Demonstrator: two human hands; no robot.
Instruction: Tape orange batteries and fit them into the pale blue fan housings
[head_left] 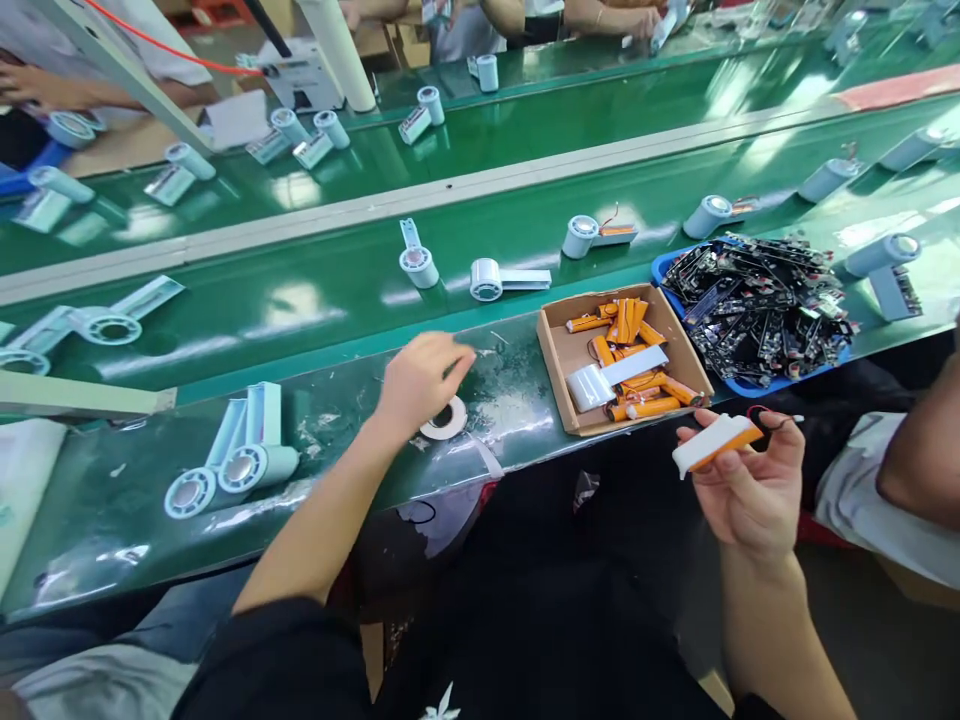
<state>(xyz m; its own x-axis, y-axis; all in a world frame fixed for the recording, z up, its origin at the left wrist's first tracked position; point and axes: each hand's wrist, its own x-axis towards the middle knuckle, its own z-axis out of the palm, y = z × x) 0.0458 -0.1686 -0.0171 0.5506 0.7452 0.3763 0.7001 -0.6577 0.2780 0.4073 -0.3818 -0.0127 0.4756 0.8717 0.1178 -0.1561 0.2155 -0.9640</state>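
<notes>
Holding the orange cell (742, 437) well looks like a matter of light pressure: best gripped along its long sides, fingers off the white strip (709, 440) on its upper face, with the thin wire leads (780, 415) kept from being bent sharply or pinched. The strip's left end seems to overhang slightly; its material cannot be told. For the tape roll (452, 428), steadying it flat would probably keep it from sliding, and the loose tail (486, 457) is better kept off the bench dust.

Pose, right hand (750, 485): palm turned up, thumb across the near side of the cell, fingers bent behind it, closed just enough to pinch it. Cell sits off the near edge of the bench (322, 440), near and right of the cardboard box (574, 350) of orange cells. Forearm enters from the near right.

Pose, left hand (420, 380): back upward, over the bench at the roll's far left side, wrist bent, fingers curled, thumb pointing right and somewhat apart. Whether it has hold of anything cannot be told; contact with the roll also unclear. Forearm slants from the near left.
</notes>
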